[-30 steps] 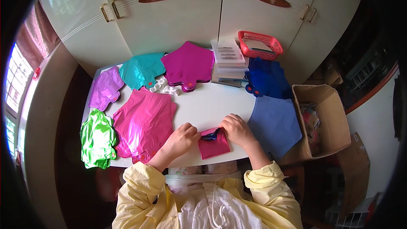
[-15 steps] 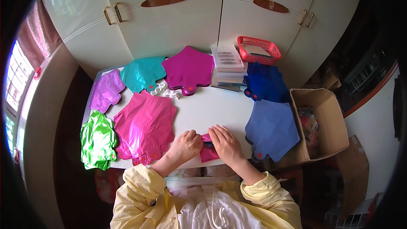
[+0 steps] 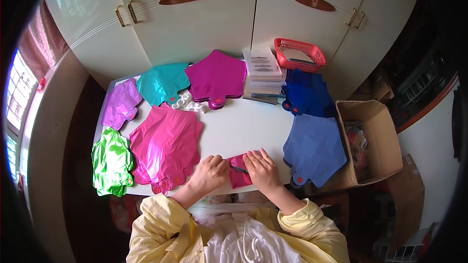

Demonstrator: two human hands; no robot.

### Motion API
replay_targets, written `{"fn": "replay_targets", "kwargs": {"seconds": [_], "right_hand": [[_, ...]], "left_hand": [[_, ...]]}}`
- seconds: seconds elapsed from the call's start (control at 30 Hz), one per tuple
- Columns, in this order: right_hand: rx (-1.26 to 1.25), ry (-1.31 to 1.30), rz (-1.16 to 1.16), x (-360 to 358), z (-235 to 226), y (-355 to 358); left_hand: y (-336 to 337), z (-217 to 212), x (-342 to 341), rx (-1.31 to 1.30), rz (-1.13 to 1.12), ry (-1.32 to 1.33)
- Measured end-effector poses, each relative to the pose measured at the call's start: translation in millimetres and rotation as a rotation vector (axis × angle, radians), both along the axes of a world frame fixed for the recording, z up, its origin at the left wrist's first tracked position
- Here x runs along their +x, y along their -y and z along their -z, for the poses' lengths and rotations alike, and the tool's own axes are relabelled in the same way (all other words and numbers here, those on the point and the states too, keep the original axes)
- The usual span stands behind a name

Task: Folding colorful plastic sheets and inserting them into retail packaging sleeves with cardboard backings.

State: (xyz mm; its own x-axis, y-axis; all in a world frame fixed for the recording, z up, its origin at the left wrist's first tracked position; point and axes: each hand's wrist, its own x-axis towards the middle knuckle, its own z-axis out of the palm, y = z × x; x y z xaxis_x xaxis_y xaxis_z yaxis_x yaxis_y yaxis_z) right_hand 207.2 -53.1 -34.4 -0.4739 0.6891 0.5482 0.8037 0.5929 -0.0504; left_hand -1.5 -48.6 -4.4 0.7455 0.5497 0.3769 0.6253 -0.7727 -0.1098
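A small folded piece of pink foil [image 3: 239,179], in the same colour as a flat foil balloon nearby, lies at the table's front edge. Across it runs a narrow dark strip [image 3: 239,169] that I cannot make out. My left hand [image 3: 212,171] is closed at the foil's left edge, its fingers curled and their tips hidden. My right hand [image 3: 262,169] rests flat over the right side of the foil, fingers stretched out. To the left is a stack of pink, flat foil balloons [image 3: 165,143] with rounded tabs at the bottom.
More flat foil balloons ring the table: green [image 3: 112,160], lilac [image 3: 121,103], teal [image 3: 163,84], magenta [image 3: 217,75], dark blue [image 3: 308,95] and grey-blue [image 3: 316,148]. Papers [image 3: 263,68], a red basket [image 3: 318,57], white coiled cord [image 3: 187,103] and a cardboard box [image 3: 378,141] stand around.
The left hand has shifted slightly left and down, and the right hand slightly right. More of the folded pink foil and its dark strip shows between them.
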Motion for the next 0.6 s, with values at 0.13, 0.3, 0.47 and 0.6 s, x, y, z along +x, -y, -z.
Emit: {"fn": "replay_targets", "kwargs": {"seconds": [0.13,0.3,0.47,0.6], "right_hand": [[0.019,0.030,0.006,1.7,-1.3,-1.1],[-0.016,-0.014,-0.004,1.8,-4.5,-1.0],[-0.064,-0.046,-0.008,4.0,-6.4,-2.1],[-0.080,-0.069,-0.010,7.0,-7.0,2.8]], "left_hand": [[3.0,-4.1,3.5,-0.062,-0.086,-0.015],[11.8,-17.3,28.3,-0.158,-0.132,0.143],[26.0,1.1,40.1,-0.312,-0.152,0.165],[27.4,3.8,39.6,-0.277,-0.152,0.099]]}}
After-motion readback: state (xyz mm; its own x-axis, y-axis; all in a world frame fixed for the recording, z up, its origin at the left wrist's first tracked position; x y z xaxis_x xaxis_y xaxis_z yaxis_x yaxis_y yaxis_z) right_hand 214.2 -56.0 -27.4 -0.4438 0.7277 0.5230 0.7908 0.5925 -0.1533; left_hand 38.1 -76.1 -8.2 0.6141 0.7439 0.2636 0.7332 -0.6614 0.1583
